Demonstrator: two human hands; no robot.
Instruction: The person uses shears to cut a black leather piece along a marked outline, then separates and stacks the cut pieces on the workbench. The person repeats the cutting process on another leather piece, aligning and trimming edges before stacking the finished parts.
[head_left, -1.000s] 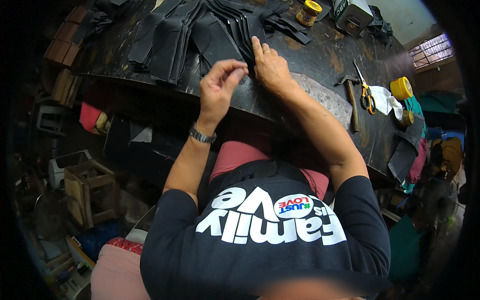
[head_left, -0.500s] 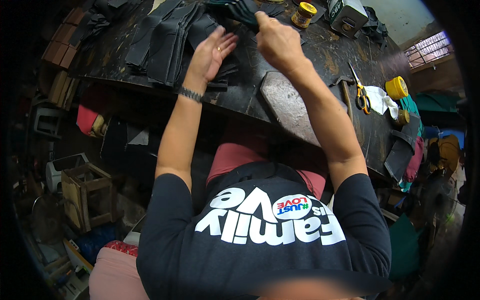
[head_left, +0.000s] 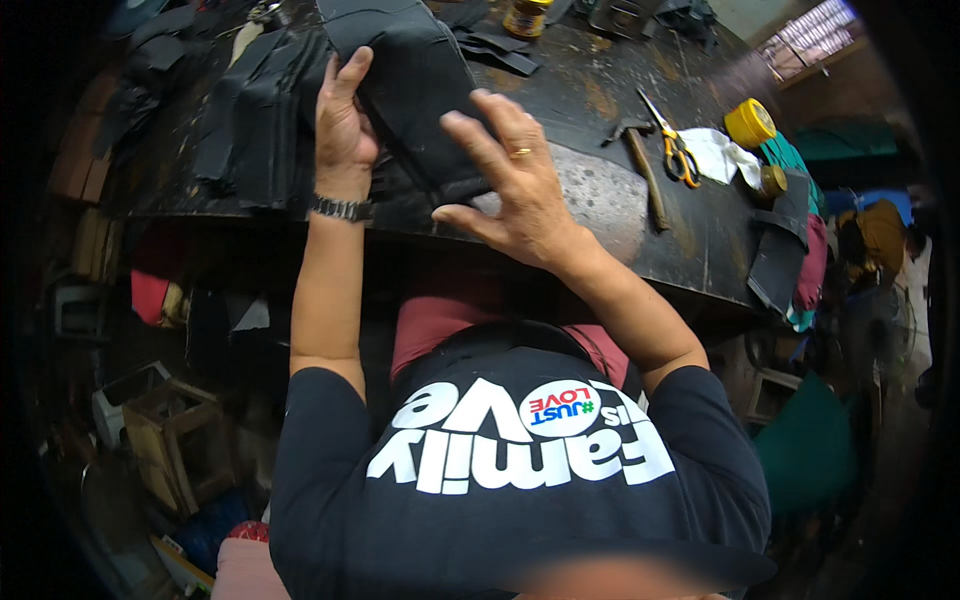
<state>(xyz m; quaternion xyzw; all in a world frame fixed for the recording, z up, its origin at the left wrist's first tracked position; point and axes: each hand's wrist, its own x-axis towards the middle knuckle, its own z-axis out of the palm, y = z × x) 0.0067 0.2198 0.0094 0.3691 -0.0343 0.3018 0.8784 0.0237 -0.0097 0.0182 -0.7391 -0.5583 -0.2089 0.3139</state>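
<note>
A stack of black, flat cut pieces (head_left: 408, 65), apparently leather or a similar sheet, stands tilted between my hands at the near side of the table. My left hand (head_left: 345, 130) grips the stack's left edge, the thumb pointing up and the other fingers partly hidden. To the right of the stack, my right hand (head_left: 520, 185) is open with fingers spread, close to the stack's edge; whether it touches cannot be seen. Behind that hand lies a grey stone slab (head_left: 605, 200). More black pieces (head_left: 255, 120) are piled left of my left hand.
A hammer (head_left: 648, 180), yellow-handled scissors (head_left: 680, 160), a white cloth (head_left: 718, 155) and a yellow tub (head_left: 750, 123) lie on the dark table (head_left: 690, 245) at right. A yellow-lidded jar (head_left: 525, 18) stands at the back. A wooden stool (head_left: 180, 440) is on the floor at left.
The stack has come nearer and now shows its broad face. My right hand has released it and spread its fingers; my left hand has closed on its edge. The view has shifted.
</note>
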